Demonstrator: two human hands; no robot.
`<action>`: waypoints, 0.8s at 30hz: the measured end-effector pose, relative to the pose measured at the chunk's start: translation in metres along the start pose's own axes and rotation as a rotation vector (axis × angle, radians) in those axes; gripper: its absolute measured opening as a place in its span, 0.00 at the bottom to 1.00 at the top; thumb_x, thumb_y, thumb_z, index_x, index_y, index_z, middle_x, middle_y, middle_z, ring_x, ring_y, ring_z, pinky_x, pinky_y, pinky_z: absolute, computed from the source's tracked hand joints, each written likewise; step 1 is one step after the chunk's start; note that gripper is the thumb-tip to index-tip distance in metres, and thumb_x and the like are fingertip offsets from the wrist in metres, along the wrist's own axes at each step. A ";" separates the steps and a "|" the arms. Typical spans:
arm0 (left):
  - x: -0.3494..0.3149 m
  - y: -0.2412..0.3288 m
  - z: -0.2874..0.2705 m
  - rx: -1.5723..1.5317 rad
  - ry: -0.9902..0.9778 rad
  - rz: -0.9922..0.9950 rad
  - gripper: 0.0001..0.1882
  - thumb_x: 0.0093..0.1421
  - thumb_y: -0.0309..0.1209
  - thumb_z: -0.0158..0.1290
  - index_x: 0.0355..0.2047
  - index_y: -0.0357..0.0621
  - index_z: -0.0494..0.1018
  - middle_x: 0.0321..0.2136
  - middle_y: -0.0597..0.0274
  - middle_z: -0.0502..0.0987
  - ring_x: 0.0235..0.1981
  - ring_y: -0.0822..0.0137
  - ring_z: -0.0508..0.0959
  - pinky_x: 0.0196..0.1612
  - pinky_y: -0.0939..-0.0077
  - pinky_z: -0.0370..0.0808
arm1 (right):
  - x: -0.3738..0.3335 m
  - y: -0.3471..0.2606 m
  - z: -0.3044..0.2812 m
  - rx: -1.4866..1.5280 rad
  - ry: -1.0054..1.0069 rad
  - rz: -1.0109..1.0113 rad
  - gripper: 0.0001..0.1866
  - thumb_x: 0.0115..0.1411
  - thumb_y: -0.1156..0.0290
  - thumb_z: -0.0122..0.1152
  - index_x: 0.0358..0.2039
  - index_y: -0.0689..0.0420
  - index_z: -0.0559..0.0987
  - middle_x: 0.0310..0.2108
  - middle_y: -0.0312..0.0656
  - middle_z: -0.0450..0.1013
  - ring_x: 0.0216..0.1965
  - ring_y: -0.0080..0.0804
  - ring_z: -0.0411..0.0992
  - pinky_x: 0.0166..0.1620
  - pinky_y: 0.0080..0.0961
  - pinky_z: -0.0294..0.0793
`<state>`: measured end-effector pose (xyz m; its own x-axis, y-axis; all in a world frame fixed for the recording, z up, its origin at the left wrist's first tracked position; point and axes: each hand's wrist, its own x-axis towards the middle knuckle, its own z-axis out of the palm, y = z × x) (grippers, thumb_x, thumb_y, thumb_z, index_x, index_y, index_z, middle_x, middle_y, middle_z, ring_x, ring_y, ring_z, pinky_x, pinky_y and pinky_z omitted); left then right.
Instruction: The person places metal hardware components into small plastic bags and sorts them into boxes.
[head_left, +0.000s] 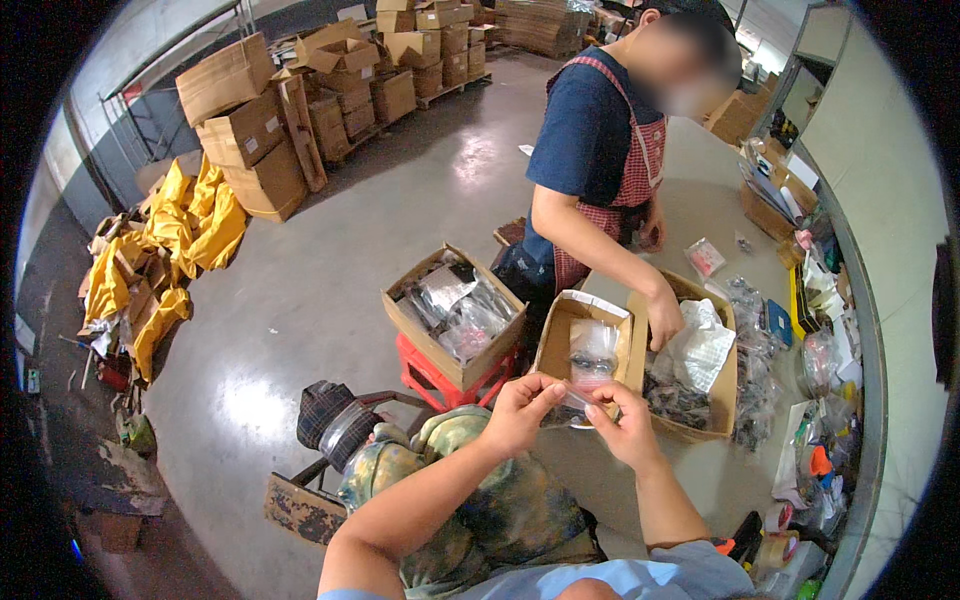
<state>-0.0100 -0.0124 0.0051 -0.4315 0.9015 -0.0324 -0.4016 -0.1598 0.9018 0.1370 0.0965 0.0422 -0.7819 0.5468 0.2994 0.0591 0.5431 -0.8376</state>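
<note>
Both hands are raised in front of me, pinching a small clear plastic bag (576,399) between them. My left hand (520,414) grips its left end with thumb and fingers, and my right hand (622,424) holds the right end. What the bag contains is too small to make out. Just beyond it stands a shallow cardboard box (556,338), in which a clear bag of dark pieces with a reddish strip (595,350) lies. To its right, a larger carton (728,400) contains dark pieces in clear bags under a white sheet of packing wrap (698,345).
Across from me a person in a checked apron (640,170) reaches one hand (664,315) into the larger carton. A carton of clear bags (390,300) rests on a red stool (415,375). Loose plastic bags and tools (825,470) crowd the right side. Stacked cartons (265,150) stand far left.
</note>
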 end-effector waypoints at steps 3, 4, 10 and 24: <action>0.003 -0.001 0.000 -0.045 -0.007 -0.010 0.08 0.62 0.30 0.50 0.32 0.38 0.73 0.26 0.73 0.74 0.27 0.82 0.68 0.32 0.86 0.66 | 0.000 0.001 0.001 0.134 0.014 0.125 0.05 0.55 0.77 0.59 0.29 0.63 0.73 0.26 0.37 0.70 0.28 0.21 0.68 0.32 0.17 0.68; 0.003 0.001 0.001 -0.050 -0.006 -0.008 0.08 0.62 0.30 0.50 0.32 0.37 0.74 0.26 0.72 0.74 0.28 0.82 0.69 0.33 0.85 0.67 | 0.000 0.000 0.002 0.166 0.027 0.152 0.05 0.55 0.77 0.59 0.29 0.63 0.73 0.26 0.37 0.71 0.28 0.20 0.68 0.33 0.17 0.68; 0.003 0.004 -0.001 0.018 -0.047 0.044 0.07 0.59 0.28 0.54 0.29 0.36 0.76 0.24 0.72 0.75 0.25 0.82 0.69 0.28 0.86 0.67 | 0.004 -0.004 0.005 0.150 0.058 0.076 0.05 0.54 0.77 0.61 0.29 0.62 0.73 0.27 0.38 0.71 0.30 0.23 0.69 0.35 0.20 0.69; 0.000 0.011 -0.004 0.022 -0.067 0.050 0.05 0.56 0.26 0.55 0.29 0.35 0.77 0.29 0.64 0.76 0.31 0.76 0.73 0.37 0.80 0.70 | 0.013 -0.024 -0.001 -0.191 -0.076 -0.172 0.09 0.44 0.75 0.68 0.26 0.61 0.78 0.35 0.44 0.70 0.36 0.37 0.71 0.38 0.30 0.72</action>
<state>-0.0179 -0.0156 0.0132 -0.3952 0.9177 0.0417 -0.3628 -0.1976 0.9107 0.1259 0.0912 0.0662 -0.8347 0.3906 0.3883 0.0319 0.7381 -0.6739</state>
